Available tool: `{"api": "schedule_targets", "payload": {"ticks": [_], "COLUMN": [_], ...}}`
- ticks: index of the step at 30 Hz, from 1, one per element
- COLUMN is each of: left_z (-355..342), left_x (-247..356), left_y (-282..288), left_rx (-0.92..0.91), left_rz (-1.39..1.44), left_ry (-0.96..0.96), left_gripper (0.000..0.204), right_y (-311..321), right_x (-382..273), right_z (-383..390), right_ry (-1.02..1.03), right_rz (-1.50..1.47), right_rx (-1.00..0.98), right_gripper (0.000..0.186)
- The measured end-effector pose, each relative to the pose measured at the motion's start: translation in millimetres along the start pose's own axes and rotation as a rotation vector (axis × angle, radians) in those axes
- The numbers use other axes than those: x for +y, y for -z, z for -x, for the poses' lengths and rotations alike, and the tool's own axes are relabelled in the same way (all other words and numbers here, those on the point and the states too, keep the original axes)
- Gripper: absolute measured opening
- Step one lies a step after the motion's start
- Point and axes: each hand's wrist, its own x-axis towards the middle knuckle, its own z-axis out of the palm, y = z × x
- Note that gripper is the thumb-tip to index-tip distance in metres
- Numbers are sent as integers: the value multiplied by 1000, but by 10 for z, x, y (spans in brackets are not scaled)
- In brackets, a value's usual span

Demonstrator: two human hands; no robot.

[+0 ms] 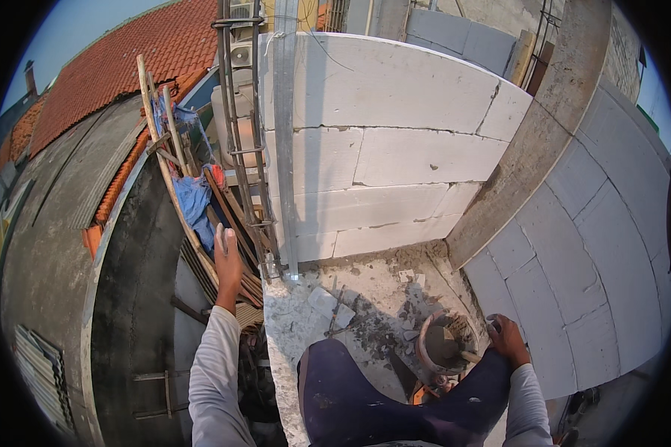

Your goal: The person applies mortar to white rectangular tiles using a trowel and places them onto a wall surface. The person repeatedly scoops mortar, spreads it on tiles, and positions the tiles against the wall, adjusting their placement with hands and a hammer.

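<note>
My left hand (229, 261) is raised past the left edge of the ledge, near the foot of the rebar column (238, 141). Its fingers stretch upward and hold nothing that I can see. By my right knee, my right hand (508, 340) has its fingers curled; whatever they may hold is too small to make out. Just left of it stands a mortar-stained bucket (427, 349) with grey mortar inside and a wooden handle (470, 357) at its rim. Ahead rises a wall of white blocks (402, 156), with an upright metal channel (285, 149) along its left end.
Broken block pieces (330, 307) and mortar crumbs litter the concrete ledge (298, 335). Beyond its left edge is a drop with wooden poles (173, 179) and blue sheeting (194, 201). A concrete column (533, 141) and a grey block wall (574, 261) bound the right side.
</note>
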Motion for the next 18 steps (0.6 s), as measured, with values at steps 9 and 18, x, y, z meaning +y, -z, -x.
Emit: {"api": "schedule_targets", "payload": {"ticks": [9, 18], "left_z": [1090, -355], "left_x": [-128, 3379], "left_y": [-936, -3340], "left_rx": [-421, -150], "left_rz": [-424, -748], "left_ry": [-327, -1459], "left_gripper": [39, 45], "right_y": [244, 287], "right_x": [53, 502], "right_z": [392, 429], "right_ry": [-366, -418], "right_rz": [-322, -620], "right_rx": [-81, -85], "right_gripper": [38, 33]}}
